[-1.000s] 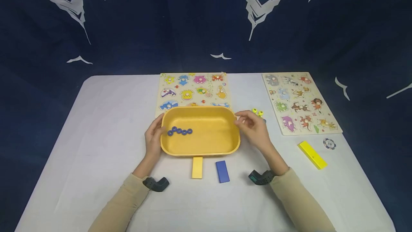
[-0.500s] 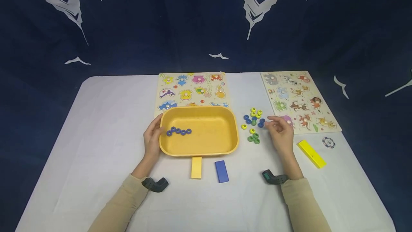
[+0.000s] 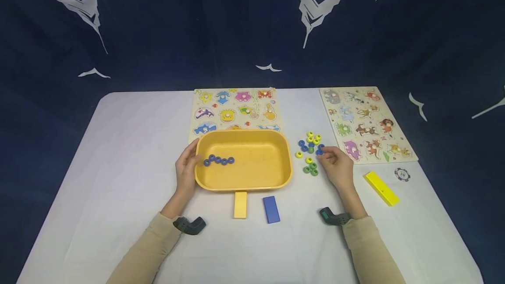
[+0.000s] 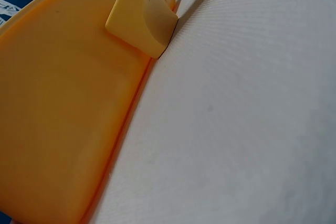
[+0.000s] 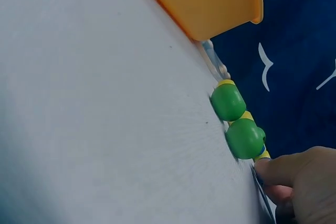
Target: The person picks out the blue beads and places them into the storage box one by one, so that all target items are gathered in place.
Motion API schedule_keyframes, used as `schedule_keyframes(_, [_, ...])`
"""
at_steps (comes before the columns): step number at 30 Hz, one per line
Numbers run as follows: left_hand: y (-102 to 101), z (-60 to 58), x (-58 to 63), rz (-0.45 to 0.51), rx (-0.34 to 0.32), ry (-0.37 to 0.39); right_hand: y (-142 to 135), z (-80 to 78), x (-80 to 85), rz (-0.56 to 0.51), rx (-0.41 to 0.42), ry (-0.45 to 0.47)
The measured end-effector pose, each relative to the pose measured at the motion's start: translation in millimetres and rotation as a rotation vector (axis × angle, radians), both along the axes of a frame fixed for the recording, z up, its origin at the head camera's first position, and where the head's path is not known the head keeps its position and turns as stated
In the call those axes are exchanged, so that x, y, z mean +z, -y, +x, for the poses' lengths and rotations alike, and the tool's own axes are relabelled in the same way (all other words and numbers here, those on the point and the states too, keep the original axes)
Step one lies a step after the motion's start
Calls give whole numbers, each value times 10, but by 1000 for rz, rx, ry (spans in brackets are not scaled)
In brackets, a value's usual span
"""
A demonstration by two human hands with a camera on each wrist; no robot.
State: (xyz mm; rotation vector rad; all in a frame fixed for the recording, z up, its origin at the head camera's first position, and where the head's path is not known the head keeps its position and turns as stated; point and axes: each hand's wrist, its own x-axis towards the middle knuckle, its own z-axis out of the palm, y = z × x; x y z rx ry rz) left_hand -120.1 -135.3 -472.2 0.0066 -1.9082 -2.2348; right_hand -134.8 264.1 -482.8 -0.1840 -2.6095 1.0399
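A yellow plastic tray (image 3: 256, 179) lies in the middle of the table, with several blue beads (image 3: 218, 160) in a wavy row at its left side. My left hand (image 3: 186, 170) grips the tray's left end, thumb at the rim; the left wrist view shows the tray wall (image 4: 63, 108) but not the fingers. To the right of the tray lie loose beads: yellow (image 3: 309, 160), green (image 3: 313, 166) and blue (image 3: 301, 143). My right hand (image 3: 337, 165) pinches a blue bead (image 3: 319, 152) at the right edge of this group, its thumb and fingertips close round it.
Behind the tray is a picture puzzle board (image 3: 227, 115), partly covered; a second puzzle board (image 3: 367, 130) lies back right. A yellow block (image 3: 382, 188) and a round chip (image 3: 402, 175) are at the right. In front are a pale yellow block (image 3: 240, 205) and a blue block (image 3: 271, 209).
My right hand has left the tray's right end, swung right past the loose beads, and come back left and slightly down onto the blue ones. The left hand and tray stay put.
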Motion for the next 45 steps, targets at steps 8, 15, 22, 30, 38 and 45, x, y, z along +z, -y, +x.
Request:
schedule_keyframes(8, [16, 3, 28, 26, 3, 23, 59, 9, 96, -13, 5, 4])
schedule_keyframes(15, [-37, 58, 191, -11, 2, 34, 207, 2, 438, -61, 161, -74])
schedule_keyframes(22, [-37, 76, 245, -30, 13, 26, 625, -174, 664, -20, 375, -106])
schedule_keyframes(30, [-30, 82, 241, -35, 9, 13, 1265, -251, 843, 21, 595, 39])
schedule_keyframes(38, [-39, 75, 229, -28, 2, 4, 1659, -383, 647, 109, 702, 160])
schedule_keyframes(45, [-32, 71, 233, -22, 3, 17, 1860, -388, 579, 197, 750, 291])
